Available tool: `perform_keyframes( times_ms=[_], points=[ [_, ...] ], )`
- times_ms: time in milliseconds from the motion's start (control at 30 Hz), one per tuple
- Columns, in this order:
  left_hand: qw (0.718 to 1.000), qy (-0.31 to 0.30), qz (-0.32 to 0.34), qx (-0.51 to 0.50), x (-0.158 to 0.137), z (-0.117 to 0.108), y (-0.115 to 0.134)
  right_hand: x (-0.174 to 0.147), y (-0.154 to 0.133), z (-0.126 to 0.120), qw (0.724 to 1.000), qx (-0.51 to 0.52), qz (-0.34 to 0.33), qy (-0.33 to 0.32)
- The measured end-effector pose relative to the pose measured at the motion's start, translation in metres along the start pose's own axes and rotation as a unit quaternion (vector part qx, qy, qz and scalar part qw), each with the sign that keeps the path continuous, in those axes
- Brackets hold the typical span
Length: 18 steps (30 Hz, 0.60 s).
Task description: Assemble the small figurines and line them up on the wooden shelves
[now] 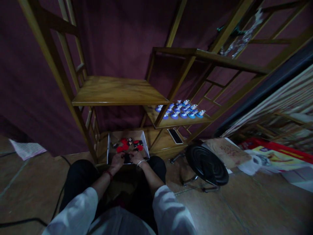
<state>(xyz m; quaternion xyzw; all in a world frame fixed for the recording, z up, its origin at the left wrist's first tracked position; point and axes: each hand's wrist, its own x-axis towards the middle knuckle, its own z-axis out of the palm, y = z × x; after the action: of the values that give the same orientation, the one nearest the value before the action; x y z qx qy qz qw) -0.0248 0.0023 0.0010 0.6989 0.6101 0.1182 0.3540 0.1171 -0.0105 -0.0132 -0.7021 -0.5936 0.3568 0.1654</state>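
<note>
A shallow white box [146,144] sits on the lowest wooden shelf in front of me, with several red and black small figures [125,142] lying loose in it. At its near edge my left hand [117,160] and my right hand [135,157] are close together, fingers curled inward. Between them is a small dark object [126,159], which both hands appear to grip. Its kind is too dark to make out, and the fingers partly cover it.
Several blue and white figurines [185,110] stand in rows on a shelf to the right. A phone [175,136] lies below them. A round black stool [206,164] is by my right knee; a red and yellow package [276,156] lies farther right. Wooden shelf posts [81,140] rise at left.
</note>
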Motion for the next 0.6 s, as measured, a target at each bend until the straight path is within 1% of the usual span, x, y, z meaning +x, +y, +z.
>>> perform_keyframes(
  times_ms=[267,433,600],
  points=[
    [0.999,-0.010,-0.019,-0.025,0.009,0.004,-0.007,0.009,0.010,0.010,0.995,0.093,0.030,-0.025],
    [0.999,-0.004,-0.034,-0.022,0.010,0.003,-0.006,0.012,0.012,0.013,0.989,0.137,0.050,-0.020],
    [0.999,0.007,-0.034,-0.005,0.007,0.002,-0.004,0.011,0.013,0.013,0.986,0.155,0.058,-0.011]
  ],
)
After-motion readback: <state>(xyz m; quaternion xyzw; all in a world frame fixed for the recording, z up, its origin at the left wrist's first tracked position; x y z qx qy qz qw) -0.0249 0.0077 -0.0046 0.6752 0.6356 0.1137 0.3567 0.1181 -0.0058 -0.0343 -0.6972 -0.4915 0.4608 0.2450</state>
